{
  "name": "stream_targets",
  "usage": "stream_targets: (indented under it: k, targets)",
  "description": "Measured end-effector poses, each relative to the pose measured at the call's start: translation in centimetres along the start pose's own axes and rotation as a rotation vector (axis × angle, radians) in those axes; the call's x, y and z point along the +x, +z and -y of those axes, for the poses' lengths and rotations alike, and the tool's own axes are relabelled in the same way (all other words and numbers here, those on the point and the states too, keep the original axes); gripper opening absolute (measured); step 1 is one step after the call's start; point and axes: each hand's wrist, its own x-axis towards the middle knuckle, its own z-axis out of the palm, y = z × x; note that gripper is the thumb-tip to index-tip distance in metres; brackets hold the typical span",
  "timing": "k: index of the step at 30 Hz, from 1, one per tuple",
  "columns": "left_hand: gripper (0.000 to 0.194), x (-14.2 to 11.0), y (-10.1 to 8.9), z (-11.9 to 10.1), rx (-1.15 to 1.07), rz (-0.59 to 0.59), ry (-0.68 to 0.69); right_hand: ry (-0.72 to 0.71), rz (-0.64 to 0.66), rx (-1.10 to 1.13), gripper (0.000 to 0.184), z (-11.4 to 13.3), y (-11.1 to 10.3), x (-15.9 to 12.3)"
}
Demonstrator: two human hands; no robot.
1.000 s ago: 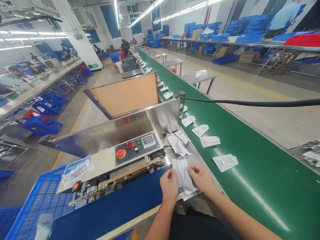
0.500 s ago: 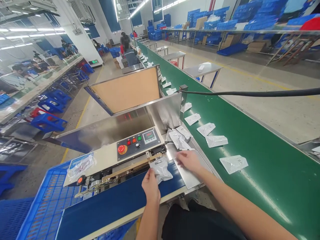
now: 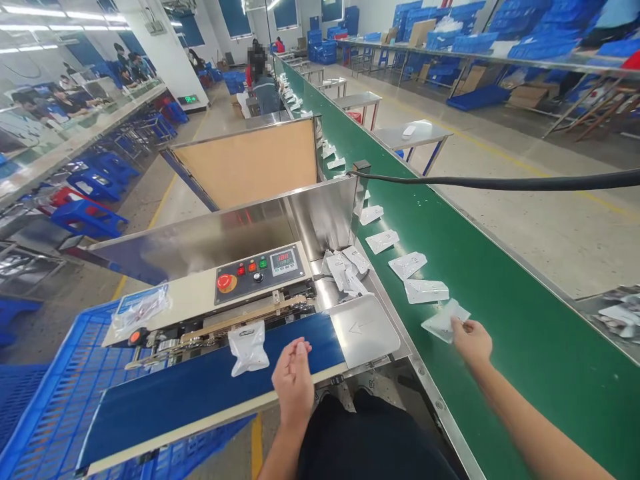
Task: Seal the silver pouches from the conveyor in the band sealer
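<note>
Two hands work well apart, each over its own belt, and each has its own risks. The right hand (image 3: 471, 341) pinches the near corner of a clear pouch (image 3: 443, 321) with its fingertips, on the green conveyor belt (image 3: 505, 280). That grip looks light, so belt movement could pull the pouch free or push it into the neighbouring pouch (image 3: 426, 291) just beside it. The left hand (image 3: 294, 383) holds nothing, its fingers pressed together and upright at the near edge of the blue sealer belt (image 3: 295, 353). A sealed pouch (image 3: 249, 348) lies on that belt, close enough for a careless sweep of the hand to knock it askew. Its upper edge sits near the band sealer's moving sealing track (image 3: 245, 319), which could catch a loose corner or a fingertip. Open room lies on the steel arrow plate (image 3: 363, 331) between the hands, and on the bare green belt nearer the camera. The loose heap of pouches (image 3: 345, 273) on the steel ledge could slide off if bumped. A black cable (image 3: 500, 181) crossing above the green belt could snag a raised arm.
</note>
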Motion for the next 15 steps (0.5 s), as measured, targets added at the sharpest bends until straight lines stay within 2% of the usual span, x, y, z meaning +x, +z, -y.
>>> stream_targets:
  k: [2,4,7,9,11,13,15]
  targets:
    - [0.042,-0.5,2.9,-0.8,0.069,0.198,0.102,-0.072,0.041,0.069,0.047,2.0,0.2,-2.2]
    - [0.037,-1.0,5.7,-1.7,0.118,0.384,0.22,-0.234,0.147,0.158,0.05,4.5,0.5,-5.5]
    - [0.04,-1.4,8.8,-3.1,0.112,0.53,0.293,-0.475,0.399,0.214,0.044,8.1,1.0,-11.1]
    - [0.043,-1.3,9.4,-3.6,0.099,0.559,0.256,-0.539,0.605,0.248,0.04,9.7,1.5,-14.1]
    - [0.046,-1.0,8.9,-3.5,0.111,0.524,0.196,-0.519,0.768,0.315,0.04,10.6,2.1,-16.0]
    - [0.051,-0.7,7.9,-2.9,0.128,0.45,0.15,-0.437,0.834,0.378,0.043,11.0,3.1,-17.0]
    - [0.052,-0.2,7.0,-1.9,0.116,0.385,0.122,-0.31,0.835,0.422,0.047,11.1,4.3,-17.4]
